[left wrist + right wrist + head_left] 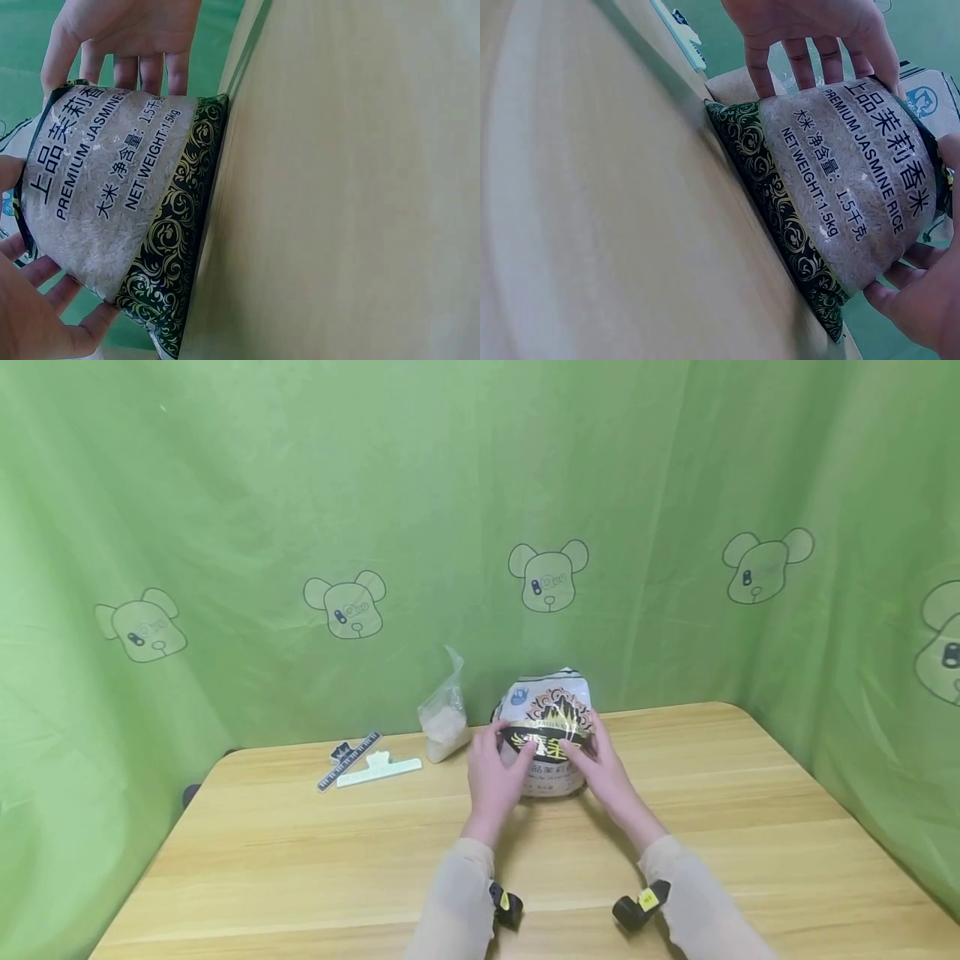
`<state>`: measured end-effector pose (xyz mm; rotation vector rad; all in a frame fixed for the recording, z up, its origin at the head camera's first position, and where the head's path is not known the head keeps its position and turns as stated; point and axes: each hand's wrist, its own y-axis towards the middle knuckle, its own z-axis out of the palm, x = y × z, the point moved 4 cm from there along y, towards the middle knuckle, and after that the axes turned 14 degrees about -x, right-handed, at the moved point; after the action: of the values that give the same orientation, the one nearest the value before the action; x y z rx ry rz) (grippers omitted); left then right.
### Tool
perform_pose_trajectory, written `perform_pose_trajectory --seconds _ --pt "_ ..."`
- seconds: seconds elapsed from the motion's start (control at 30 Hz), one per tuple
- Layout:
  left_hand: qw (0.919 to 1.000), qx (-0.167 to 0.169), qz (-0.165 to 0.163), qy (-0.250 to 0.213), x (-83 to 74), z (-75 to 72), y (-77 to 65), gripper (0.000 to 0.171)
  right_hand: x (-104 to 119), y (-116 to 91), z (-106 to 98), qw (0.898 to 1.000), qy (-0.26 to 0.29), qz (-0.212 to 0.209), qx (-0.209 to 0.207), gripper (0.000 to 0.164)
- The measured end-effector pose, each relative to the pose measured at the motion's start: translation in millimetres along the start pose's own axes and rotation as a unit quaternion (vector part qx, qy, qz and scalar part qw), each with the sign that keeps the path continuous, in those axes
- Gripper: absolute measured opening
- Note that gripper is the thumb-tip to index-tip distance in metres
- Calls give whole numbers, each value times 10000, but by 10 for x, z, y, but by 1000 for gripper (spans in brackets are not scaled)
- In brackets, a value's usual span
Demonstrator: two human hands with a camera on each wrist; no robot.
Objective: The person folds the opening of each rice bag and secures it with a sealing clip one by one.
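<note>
A bag of jasmine rice (551,703) stands upright on the wooden table, its printed front facing me. My left hand (497,778) grips its left side, fingers round the side and thumb on the front. On the other side my right hand (611,783) holds it the same way. Both wrist views show the clear lower part of the rice bag (97,172), with grains visible behind the lettering. Its dark, gold-patterned bottom edge rests on the table. The bag's back is hidden.
Left of the rice bag stands a small clear plastic bag (445,727) with whitish contents. Further left lie a dark ruler-like clip (351,763) and a pale green clip (381,770). A green curtain (450,502) hangs behind the table (300,868).
</note>
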<state>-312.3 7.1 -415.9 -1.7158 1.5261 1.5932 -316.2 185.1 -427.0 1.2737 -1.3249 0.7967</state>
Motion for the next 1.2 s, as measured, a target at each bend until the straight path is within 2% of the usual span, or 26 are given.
perform_pose_trajectory --seconds 0.37,0.63,1.2 --pt "9999 104 -9 -26 -76 -16 -142 58 2 -119 -143 9998 -183 10 -10 86" --pt "9997 227 -50 4 -131 -40 -241 59 25 -218 -216 10000 -39 -70 -16 84" --pt "9992 339 184 126 -248 -116 -557 61 44 -525 -393 9999 -103 -62 -11 82"
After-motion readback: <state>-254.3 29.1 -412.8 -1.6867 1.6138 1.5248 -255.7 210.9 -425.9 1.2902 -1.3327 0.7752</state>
